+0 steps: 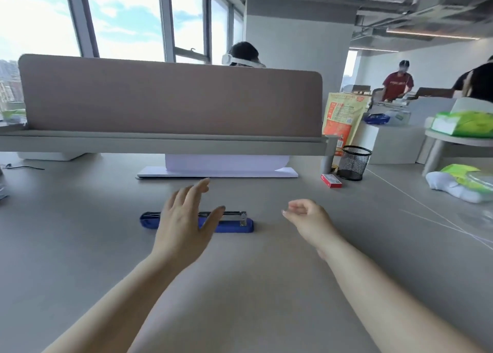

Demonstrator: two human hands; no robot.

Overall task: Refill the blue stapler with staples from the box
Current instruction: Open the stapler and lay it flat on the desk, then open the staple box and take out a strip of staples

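Observation:
The blue stapler (234, 225) lies flat on the grey desk (240, 286), lengthwise left to right, its metal parts showing on top. My left hand (184, 219) hovers over its middle with fingers spread, hiding that part; it holds nothing. My right hand (309, 219) floats to the right of the stapler, fingers loosely curled, empty. The small red staple box (331, 180) rests farther back on the right, out of reach of both hands.
A brown divider panel (170, 99) runs across the desk's back. A white stand (217, 171) sits beneath it. A black mesh cup (356, 163) stands beside the red box. White cords (426, 208) cross the right side. People work beyond.

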